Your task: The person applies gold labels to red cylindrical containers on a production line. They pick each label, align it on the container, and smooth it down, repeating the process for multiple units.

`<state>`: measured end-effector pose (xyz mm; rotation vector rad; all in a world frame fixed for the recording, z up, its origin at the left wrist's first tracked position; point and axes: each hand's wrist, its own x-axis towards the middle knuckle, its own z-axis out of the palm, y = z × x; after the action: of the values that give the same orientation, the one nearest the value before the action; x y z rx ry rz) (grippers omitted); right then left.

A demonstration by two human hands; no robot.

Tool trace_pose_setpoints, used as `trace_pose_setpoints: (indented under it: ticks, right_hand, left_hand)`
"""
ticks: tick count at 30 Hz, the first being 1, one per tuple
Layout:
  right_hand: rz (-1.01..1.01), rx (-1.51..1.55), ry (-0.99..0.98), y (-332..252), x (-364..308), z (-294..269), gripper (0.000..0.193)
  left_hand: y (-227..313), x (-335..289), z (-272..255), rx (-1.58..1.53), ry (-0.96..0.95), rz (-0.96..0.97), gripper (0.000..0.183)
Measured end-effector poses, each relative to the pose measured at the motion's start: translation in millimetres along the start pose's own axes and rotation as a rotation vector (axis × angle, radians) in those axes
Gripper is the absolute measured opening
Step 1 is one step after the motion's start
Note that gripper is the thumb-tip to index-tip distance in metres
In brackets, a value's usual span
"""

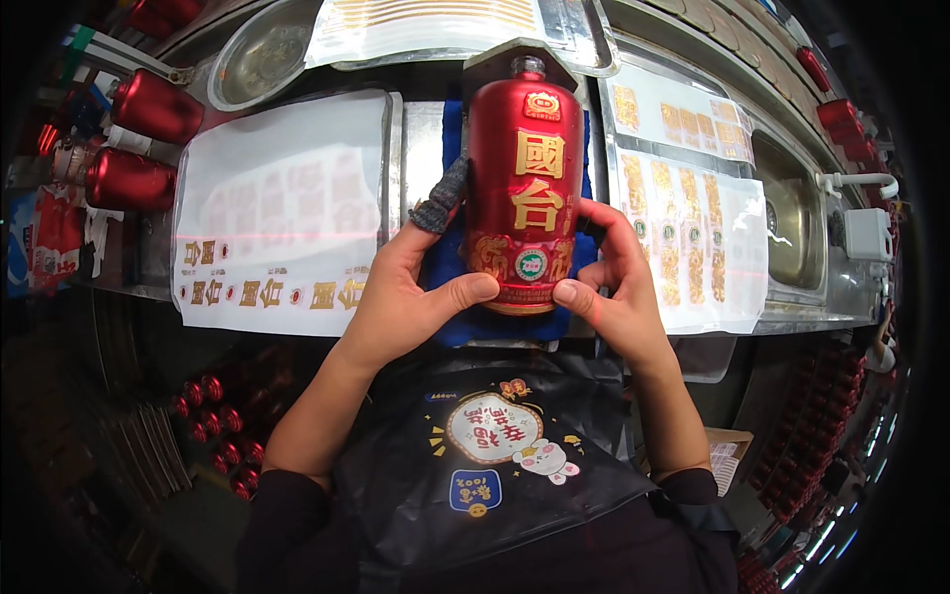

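Note:
A glossy red bottle (500,188) with gold lettering, a gold-patterned band and a round green-and-white emblem lies face up in front of me, its neck pointing away. My left hand (421,267) grips its lower left side, thumb on the front near the base; a dark knitted cover wraps one finger. My right hand (618,282) holds the lower right side, thumb near the bottom edge and fingers curled behind. Beneath the bottle is a blue cloth (455,247), and a dark angular support (562,74) stands behind its neck.
Left lies a white decal sheet (277,139) with gold characters; right, more gold decal sheets (732,277) beside a metal sink (795,213). A round metal basin (259,54) sits at the back left. Red bottles (131,180) stand at the far left, and several more rest below the bench.

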<state>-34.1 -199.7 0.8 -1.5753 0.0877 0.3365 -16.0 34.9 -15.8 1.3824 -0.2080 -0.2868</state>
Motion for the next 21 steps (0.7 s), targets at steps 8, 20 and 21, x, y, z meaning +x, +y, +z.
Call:
trace_pose_setpoints:
  ticks: [8, 20, 21]
  right_hand:
    - [0.032, 0.078, -0.021, -5.3, -0.5, -5.2, 0.076]
    - [0.03, 0.04, -0.034, -3.7, -3.4, -2.3, 0.082]
    - [0.023, 0.043, -0.032, -2.6, -3.0, -2.8, 0.081]
  left_hand:
    - [4.9, 0.2, -1.8, -0.189, 0.055, -0.155, 0.075]
    - [-0.9, -2.2, 4.2, -0.011, 0.013, -0.016, 0.079]
    - [0.2, -1.7, 5.4, -0.014, 0.01, -0.014, 0.079]
